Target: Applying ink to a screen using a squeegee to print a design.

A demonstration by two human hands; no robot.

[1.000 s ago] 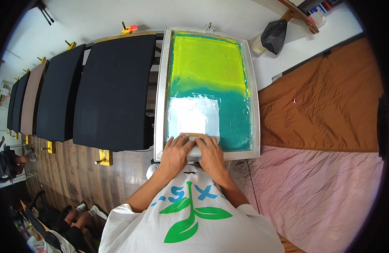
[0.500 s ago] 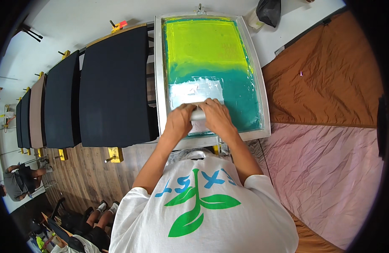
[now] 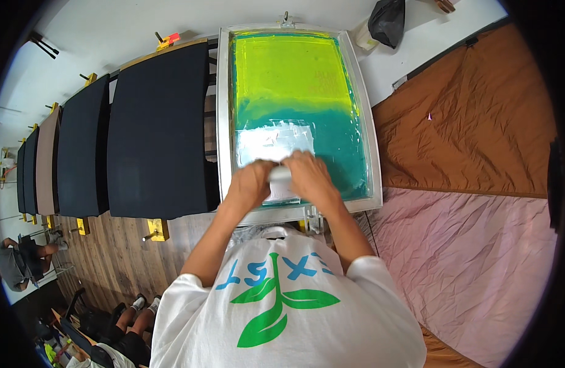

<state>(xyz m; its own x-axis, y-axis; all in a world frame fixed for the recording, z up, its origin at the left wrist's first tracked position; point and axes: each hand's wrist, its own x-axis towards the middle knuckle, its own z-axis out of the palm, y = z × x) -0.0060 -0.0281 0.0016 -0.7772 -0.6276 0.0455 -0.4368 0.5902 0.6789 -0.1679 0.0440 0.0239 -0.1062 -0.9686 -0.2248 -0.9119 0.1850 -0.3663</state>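
Our left hand (image 3: pixel 249 184) and right hand (image 3: pixel 310 176) clamp side by side on the squeegee (image 3: pixel 280 174); we should press evenly, at a steady angle, across the screen (image 3: pixel 339 147).

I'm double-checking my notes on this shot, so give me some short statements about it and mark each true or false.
1. Both the left hand and right hand hold the pale tool. True.
2. The coating at the far end of the grey frame is red. False: the coating there is yellow-green.
3. The brown fabric lies left of the grey frame. False: the brown fabric lies right of it.
4. The tan panel stands nearest the grey frame. False: the large black panel does.
5. The leaves on the white shirt are green. True.
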